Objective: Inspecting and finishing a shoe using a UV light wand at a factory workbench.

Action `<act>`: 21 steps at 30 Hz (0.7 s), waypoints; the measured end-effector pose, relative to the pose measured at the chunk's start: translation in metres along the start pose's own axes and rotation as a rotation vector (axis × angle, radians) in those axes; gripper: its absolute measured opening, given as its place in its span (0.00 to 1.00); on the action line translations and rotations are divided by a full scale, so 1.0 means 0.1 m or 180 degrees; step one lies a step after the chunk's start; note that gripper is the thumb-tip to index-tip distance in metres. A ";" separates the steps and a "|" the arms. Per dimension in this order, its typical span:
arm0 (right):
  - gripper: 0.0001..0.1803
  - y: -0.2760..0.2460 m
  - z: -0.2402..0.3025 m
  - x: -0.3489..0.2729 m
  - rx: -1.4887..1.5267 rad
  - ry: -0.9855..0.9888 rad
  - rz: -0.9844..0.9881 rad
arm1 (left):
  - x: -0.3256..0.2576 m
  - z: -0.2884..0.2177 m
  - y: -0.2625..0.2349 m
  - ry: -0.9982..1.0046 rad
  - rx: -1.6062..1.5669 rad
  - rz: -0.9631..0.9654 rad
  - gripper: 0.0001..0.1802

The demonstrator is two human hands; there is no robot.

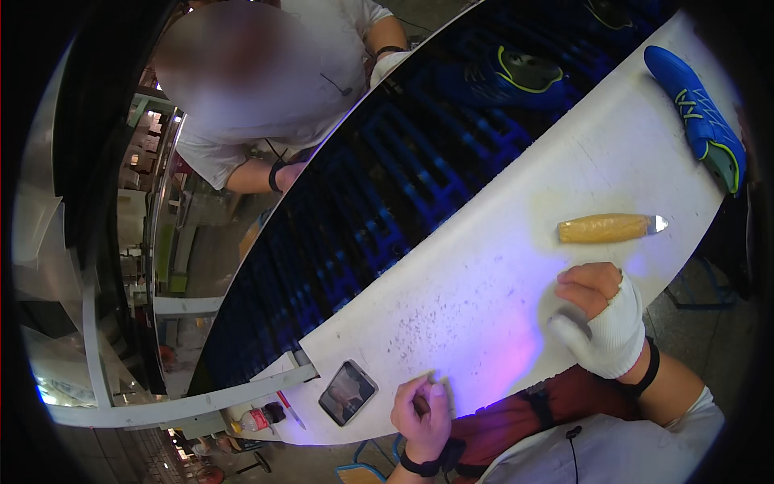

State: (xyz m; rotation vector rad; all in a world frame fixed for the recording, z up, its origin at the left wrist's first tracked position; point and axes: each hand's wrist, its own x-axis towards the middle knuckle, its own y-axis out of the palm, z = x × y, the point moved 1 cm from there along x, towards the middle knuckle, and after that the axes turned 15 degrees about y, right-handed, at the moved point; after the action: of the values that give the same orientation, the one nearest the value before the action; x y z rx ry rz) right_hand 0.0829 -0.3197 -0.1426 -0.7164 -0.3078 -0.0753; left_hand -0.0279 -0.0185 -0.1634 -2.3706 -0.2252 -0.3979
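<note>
My left hand [422, 415], bare with a dark band at the wrist, hovers by the near edge of the white tabletop [484, 274]. Its thumb and fingers are pinched together; what they hold, if anything, is too small to name. My right hand [601, 315] wears a white glove that leaves some fingertips bare. Its fingers are curled closed, and their inside is hidden. Just beyond it lies a short-bladed knife [609, 228] with a thick, tan wrapped handle, touched by neither hand. A blue lace-up shoe [697, 117] with yellow-green trim rests at the far right.
A dark conveyor belt [363, 210] runs alongside the tabletop, carrying another blue shoe [516, 73]. Across it sits a co-worker [266, 97]. A phone [348, 393], a red pen [290, 407] and a small bottle [256, 418] lie at the left, near a grey metal rail [185, 407].
</note>
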 end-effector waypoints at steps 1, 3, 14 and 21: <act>0.27 -0.01 0.00 -0.01 -0.0007 0.0013 -0.0003 | 0.01 -0.02 0.01 -0.0032 0.0008 -0.0016 0.13; 0.26 -0.05 -0.01 -0.02 -0.0033 0.0023 0.0002 | 0.02 -0.05 0.04 -0.0072 -0.0001 -0.0036 0.13; 0.21 0.06 0.07 -0.05 -0.0056 0.0324 -0.0066 | 0.21 0.00 0.05 0.0488 0.0287 -0.0139 0.08; 0.19 0.25 0.08 -0.05 -0.0656 -0.0007 -0.0154 | 0.17 0.03 0.02 0.0838 0.0728 -0.0379 0.10</act>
State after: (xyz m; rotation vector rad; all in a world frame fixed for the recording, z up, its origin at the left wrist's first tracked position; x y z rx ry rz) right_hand 0.0808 -0.2963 -0.1543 -0.9135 -0.3223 -0.1539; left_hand -0.0112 -0.0168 -0.1607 -2.0622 -0.2736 -0.6970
